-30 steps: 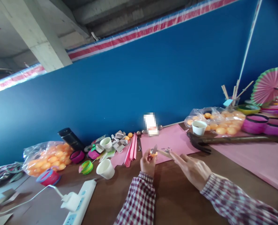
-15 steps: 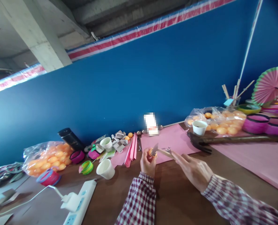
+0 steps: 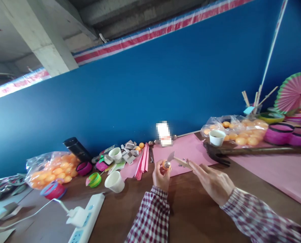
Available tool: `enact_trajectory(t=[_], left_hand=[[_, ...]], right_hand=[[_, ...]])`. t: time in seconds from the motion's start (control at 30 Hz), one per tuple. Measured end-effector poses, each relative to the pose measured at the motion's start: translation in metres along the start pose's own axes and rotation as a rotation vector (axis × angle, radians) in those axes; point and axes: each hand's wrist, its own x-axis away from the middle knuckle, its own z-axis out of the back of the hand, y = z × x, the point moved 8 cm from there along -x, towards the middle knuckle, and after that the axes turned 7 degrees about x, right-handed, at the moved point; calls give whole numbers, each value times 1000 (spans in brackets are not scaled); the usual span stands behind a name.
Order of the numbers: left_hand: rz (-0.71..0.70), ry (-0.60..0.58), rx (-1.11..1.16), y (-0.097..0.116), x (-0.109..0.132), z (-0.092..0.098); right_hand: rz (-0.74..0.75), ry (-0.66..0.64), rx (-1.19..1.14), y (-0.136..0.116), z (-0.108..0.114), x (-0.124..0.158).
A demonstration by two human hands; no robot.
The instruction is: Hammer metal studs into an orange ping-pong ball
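The left hand [image 3: 161, 176] is curled around a small, round, silvery-topped orange ball [image 3: 167, 165]; it looks light and easy to dent, so hold its sides gently. The right hand [image 3: 213, 180], fingers nearly straight, holds a stiff, wooden-handled grey metal blade [image 3: 180, 161] beside it.

On the counter [image 3: 198, 216] I see the power strip [image 3: 91, 217] left of the left hand [image 3: 161, 178], the hammer [image 3: 256, 151] to its right, and the wall [image 3: 127, 101] behind.

From the head, one view looks forward (and down) across the table [image 3: 193, 216] toward a blue wall [image 3: 140, 94].
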Motion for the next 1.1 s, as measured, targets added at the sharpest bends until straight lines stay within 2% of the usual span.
enact_trajectory(t=[0.23, 0.43, 0.57, 0.7, 0.83, 0.97, 1.1], left_hand=[[-81, 32, -194, -1, 0, 5], [-96, 49, -195, 1, 0, 6], [-28, 46, -151, -2, 0, 6], [60, 26, -72, -5, -1, 5], [134, 34, 22, -7, -1, 5], [161, 19, 69, -6, 0, 3], [175, 21, 84, -6, 0, 3]], right_hand=[[15, -6, -26, -5, 2, 0], [58, -36, -21, -11, 0, 0], [18, -12, -35, -7, 2, -1], [42, -42, -34, -9, -1, 0], [9, -1, -45, -7, 2, 0], [40, -42, -41, -9, -1, 0], [-3, -16, -42, -6, -1, 0]])
